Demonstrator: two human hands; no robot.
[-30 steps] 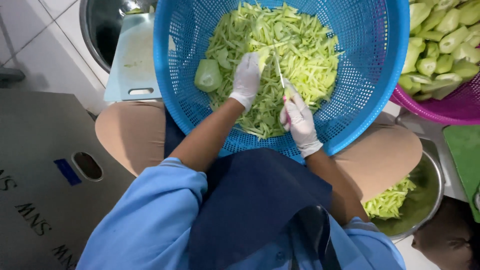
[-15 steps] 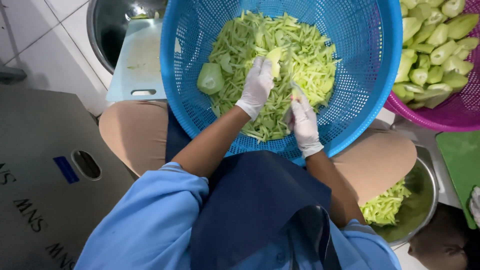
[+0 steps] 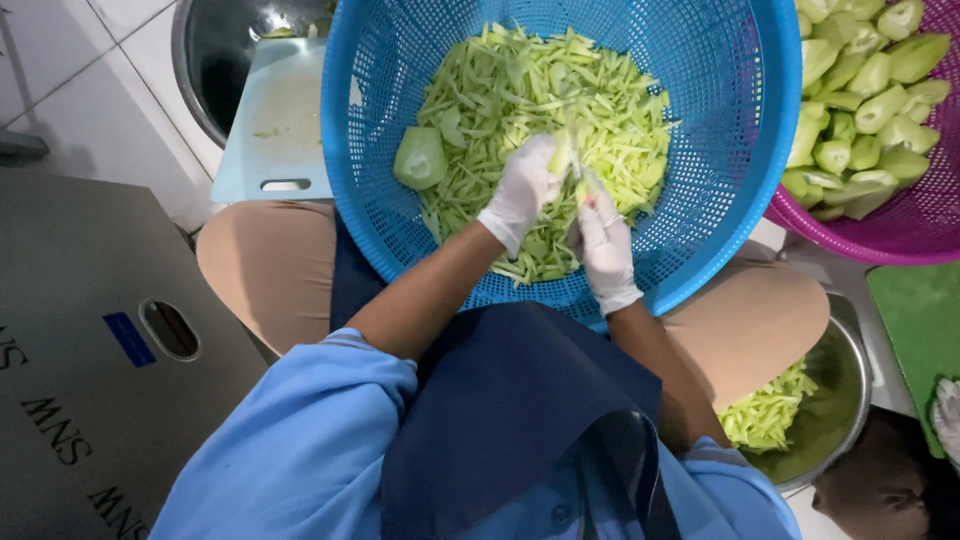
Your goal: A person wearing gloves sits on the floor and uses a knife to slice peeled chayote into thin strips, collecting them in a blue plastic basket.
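Observation:
A large blue plastic basket (image 3: 720, 150) rests on my lap and holds a heap of pale green fruit strips (image 3: 530, 90) and one bigger green chunk (image 3: 421, 158). Both hands wear white gloves and meet over the heap. My left hand (image 3: 520, 190) grips a small green piece (image 3: 560, 152). My right hand (image 3: 603, 240) is closed on a thin knife whose blade (image 3: 583, 182) touches that piece.
A purple basket (image 3: 900, 225) of peeled green pieces stands at the upper right. A steel bowl (image 3: 840, 400) with more strips sits at the lower right, beside a green board (image 3: 920, 330). A white cutting board (image 3: 275, 120) and a steel pot (image 3: 215, 60) lie upper left, a grey box (image 3: 90, 370) to the left.
The hands have come closer together over the heap. The knife, held apart from the left hand earlier, now lies against the piece in the left hand.

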